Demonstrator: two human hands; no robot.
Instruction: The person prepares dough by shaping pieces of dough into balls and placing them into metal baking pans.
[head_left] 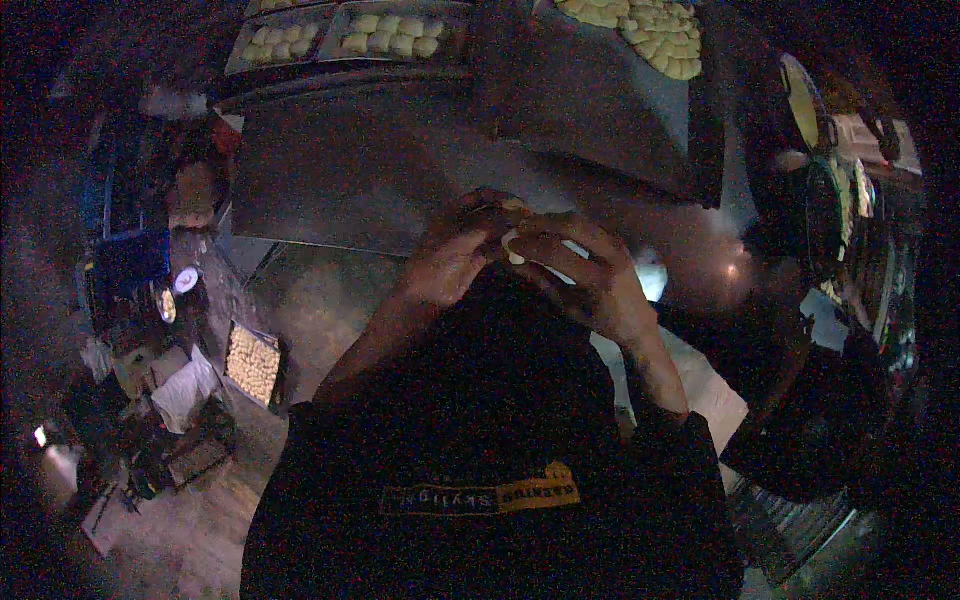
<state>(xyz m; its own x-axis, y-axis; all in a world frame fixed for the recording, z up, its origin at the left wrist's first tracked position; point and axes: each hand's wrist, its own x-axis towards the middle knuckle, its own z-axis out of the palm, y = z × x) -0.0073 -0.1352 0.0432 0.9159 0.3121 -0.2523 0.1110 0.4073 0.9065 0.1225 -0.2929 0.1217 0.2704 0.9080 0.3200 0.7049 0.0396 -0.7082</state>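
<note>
Both hands meet mid-scene, just past the apron — R hand (pixel 605 270) pinching a small pale piece (pixel 513 248), prob. dough; L hand (pixel 460 258) curled beside it, can't tell if its fingers grip. Step looks like shaping by hand; next move prob. calls for a light, even pinch. Dark tabletop (pixel 330 170) far side, pale-filled trays (pixel 335 36) far L, pale pieces (pixel 665 45) far R — room v. dim, tray of small rounds (pixel 254 362) near L.

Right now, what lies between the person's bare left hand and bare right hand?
In the head view, a small pale piece, material unclear, lies between the left hand and the right hand, near the fingertips.
</note>
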